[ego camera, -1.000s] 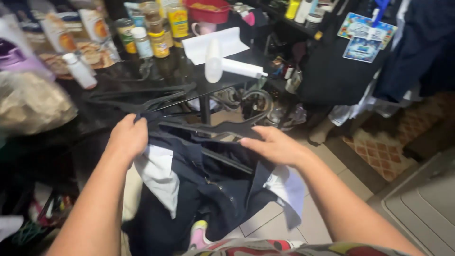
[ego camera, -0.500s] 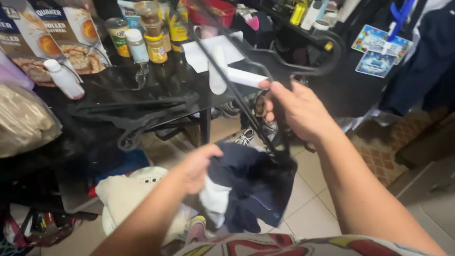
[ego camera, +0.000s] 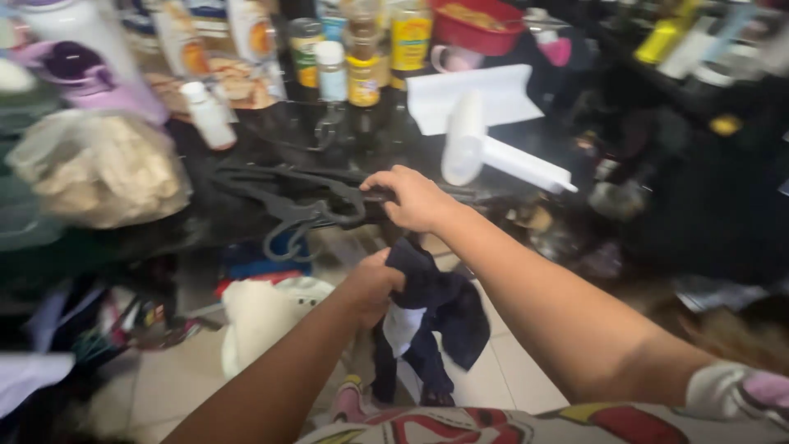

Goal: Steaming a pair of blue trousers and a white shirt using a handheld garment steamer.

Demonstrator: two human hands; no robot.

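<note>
Head view: right hand (ego camera: 413, 198) lowered hanger (ego camera: 329, 201) onto pile; left hand (ego camera: 374, 284) grips garment (ego camera: 431, 308).

One head-worn camera looks steeply down and forward, close over the arms, onto the cluttered desk (ego camera: 271, 123) and tiled floor (ego camera: 164, 386).

We see a navy-and-white cloth garment (ego camera: 427, 308), black plastic hangers (ego camera: 304, 197) on the dark glossy worktop (ego camera: 394, 148), and a red plastic bowl (ego camera: 477, 25).

— What carries the things?
— A dark table (ego camera: 271, 131). Black hangers (ego camera: 288, 197) lie just left of the right hand (ego camera: 415, 199); jars (ego camera: 362, 70) and, I think, a white dryer (ego camera: 481, 152) beyond it.
</note>
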